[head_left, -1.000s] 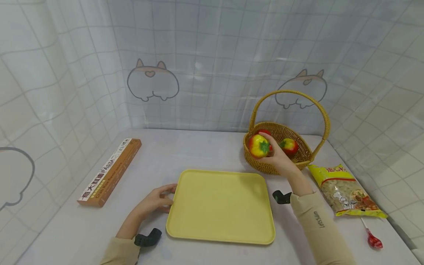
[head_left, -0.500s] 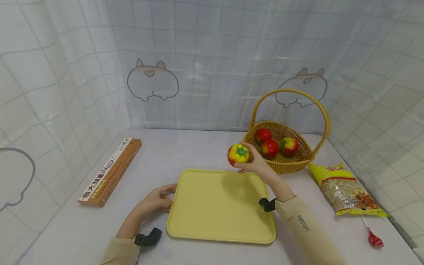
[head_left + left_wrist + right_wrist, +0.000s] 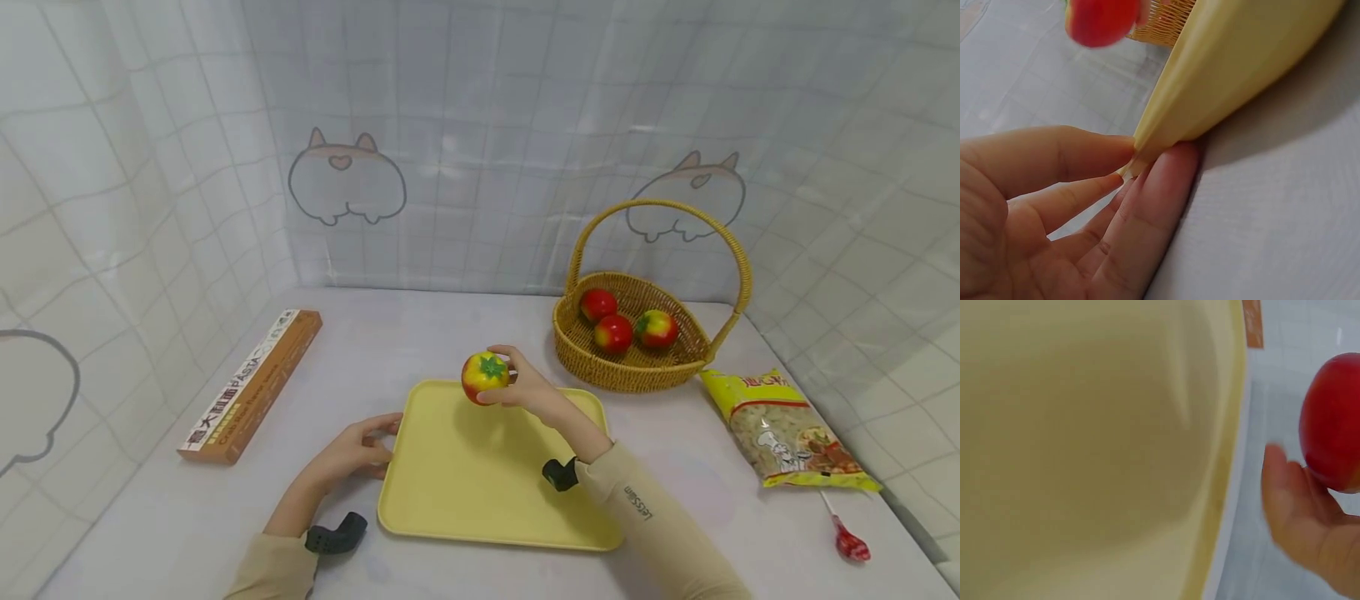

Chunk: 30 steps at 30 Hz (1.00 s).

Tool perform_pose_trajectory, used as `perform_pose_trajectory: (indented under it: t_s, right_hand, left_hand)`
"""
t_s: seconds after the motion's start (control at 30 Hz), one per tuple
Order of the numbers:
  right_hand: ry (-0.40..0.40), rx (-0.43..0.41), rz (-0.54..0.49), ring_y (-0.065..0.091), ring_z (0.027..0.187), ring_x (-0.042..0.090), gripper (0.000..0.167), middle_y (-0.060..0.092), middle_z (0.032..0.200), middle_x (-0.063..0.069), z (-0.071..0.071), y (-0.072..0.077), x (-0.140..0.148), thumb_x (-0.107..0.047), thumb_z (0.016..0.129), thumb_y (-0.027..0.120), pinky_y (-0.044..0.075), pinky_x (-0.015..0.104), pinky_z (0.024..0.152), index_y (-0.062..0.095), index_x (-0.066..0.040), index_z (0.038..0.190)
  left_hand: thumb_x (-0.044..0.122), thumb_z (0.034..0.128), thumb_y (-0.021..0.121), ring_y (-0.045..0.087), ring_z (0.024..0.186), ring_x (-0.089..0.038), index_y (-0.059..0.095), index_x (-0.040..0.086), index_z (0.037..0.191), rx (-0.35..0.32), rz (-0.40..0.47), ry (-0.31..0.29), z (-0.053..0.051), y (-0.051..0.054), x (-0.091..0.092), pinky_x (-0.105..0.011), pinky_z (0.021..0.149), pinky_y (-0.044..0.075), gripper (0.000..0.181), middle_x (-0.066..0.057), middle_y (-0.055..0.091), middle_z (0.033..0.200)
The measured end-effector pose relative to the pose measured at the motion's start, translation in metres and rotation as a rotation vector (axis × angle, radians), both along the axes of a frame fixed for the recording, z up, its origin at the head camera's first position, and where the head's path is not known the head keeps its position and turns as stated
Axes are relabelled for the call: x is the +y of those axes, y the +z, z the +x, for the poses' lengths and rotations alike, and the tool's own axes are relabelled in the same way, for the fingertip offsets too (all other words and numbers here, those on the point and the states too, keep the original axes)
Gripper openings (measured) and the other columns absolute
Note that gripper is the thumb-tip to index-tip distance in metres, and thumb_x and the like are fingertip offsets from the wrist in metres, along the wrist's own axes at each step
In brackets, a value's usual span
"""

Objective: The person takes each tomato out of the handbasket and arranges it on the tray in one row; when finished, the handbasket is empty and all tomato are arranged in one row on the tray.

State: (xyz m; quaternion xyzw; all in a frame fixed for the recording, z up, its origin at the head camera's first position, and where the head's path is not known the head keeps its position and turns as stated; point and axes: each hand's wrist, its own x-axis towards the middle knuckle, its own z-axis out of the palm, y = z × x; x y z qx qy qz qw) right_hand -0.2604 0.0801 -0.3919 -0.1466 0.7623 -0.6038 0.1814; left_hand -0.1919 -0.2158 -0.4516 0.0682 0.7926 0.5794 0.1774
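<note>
My right hand (image 3: 528, 390) holds a red-and-yellow fruit (image 3: 480, 382) with a green star-shaped top, raised over the far part of a yellow tray (image 3: 495, 492). In the right wrist view the fruit's red side (image 3: 1338, 419) shows beside my fingers (image 3: 1291, 500). At the tray's left edge, my left hand (image 3: 352, 454) pinches the rim. The left wrist view has the thumb and fingertips on either side of that rim (image 3: 1154, 140). Behind to the right stands a wicker basket (image 3: 626, 379) with a tall handle, holding two red fruits (image 3: 613, 333) and one red-and-yellow fruit (image 3: 657, 328).
A long orange-brown pasta box (image 3: 258, 392) lies at the left. On the right are a yellow-edged food packet (image 3: 787, 433) and a red lollipop (image 3: 850, 542). A tiled-pattern curtain (image 3: 480, 167) encloses the white table (image 3: 405, 333).
From the basket, my right hand has carried the fruit leftward and nearer, to above the tray. My left hand has stayed at the tray's left edge.
</note>
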Motion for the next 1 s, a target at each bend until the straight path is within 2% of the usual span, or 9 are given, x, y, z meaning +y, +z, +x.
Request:
perform_pose_trajectory:
  t_s: [0.17,0.3,0.5,0.73,1.0]
  right_hand:
    - [0.003,0.02,0.082,0.053,0.102,0.023,0.077,0.049,0.12,0.015,-0.004,-0.008,-0.026,-0.015,0.07,0.078,0.045,0.036,0.091,0.036,-0.015,0.135]
    - [0.012,0.021,0.115,0.053,0.101,0.022,0.076,0.05,0.119,0.015,-0.005,-0.012,-0.043,-0.014,0.069,0.08,0.043,0.038,0.094,0.038,-0.015,0.132]
    - [0.043,0.057,0.183,0.049,0.105,0.024,0.073,0.045,0.124,0.015,-0.006,-0.016,-0.064,-0.016,0.068,0.08,0.041,0.038,0.096,0.041,-0.01,0.129]
    - [0.057,0.08,0.277,0.05,0.099,0.022,0.073,0.047,0.118,0.013,-0.007,-0.023,-0.076,-0.021,0.067,0.081,0.043,0.036,0.092,0.042,-0.01,0.127]
    - [0.055,0.116,0.315,0.048,0.1,0.021,0.089,0.042,0.121,0.014,-0.006,-0.028,-0.08,-0.022,0.065,0.083,0.045,0.035,0.09,0.033,-0.016,0.138]
  left_hand:
    - [0.002,0.0768,0.062,0.059,0.068,-0.018,0.037,-0.002,0.138,0.001,0.0,-0.014,-0.002,0.001,-0.001,-0.034,0.064,0.055,0.067,-0.025,0.046,0.127]
    - [0.003,0.0779,0.063,0.059,0.068,-0.018,0.037,-0.001,0.138,-0.005,0.001,-0.017,-0.002,0.001,-0.002,-0.034,0.065,0.055,0.066,-0.025,0.046,0.128]
    - [0.005,0.0791,0.063,0.059,0.069,-0.019,0.036,-0.001,0.139,-0.014,0.002,-0.017,-0.001,0.001,-0.005,-0.034,0.066,0.055,0.066,-0.025,0.044,0.129]
    - [0.005,0.0797,0.062,0.059,0.07,-0.019,0.035,-0.001,0.14,-0.025,0.014,-0.022,-0.002,0.0,-0.003,-0.034,0.066,0.055,0.067,-0.025,0.044,0.129]
    - [0.005,0.0796,0.062,0.061,0.072,-0.019,0.034,-0.001,0.14,-0.027,0.007,-0.026,-0.002,0.001,-0.001,-0.033,0.067,0.055,0.067,-0.026,0.043,0.13]
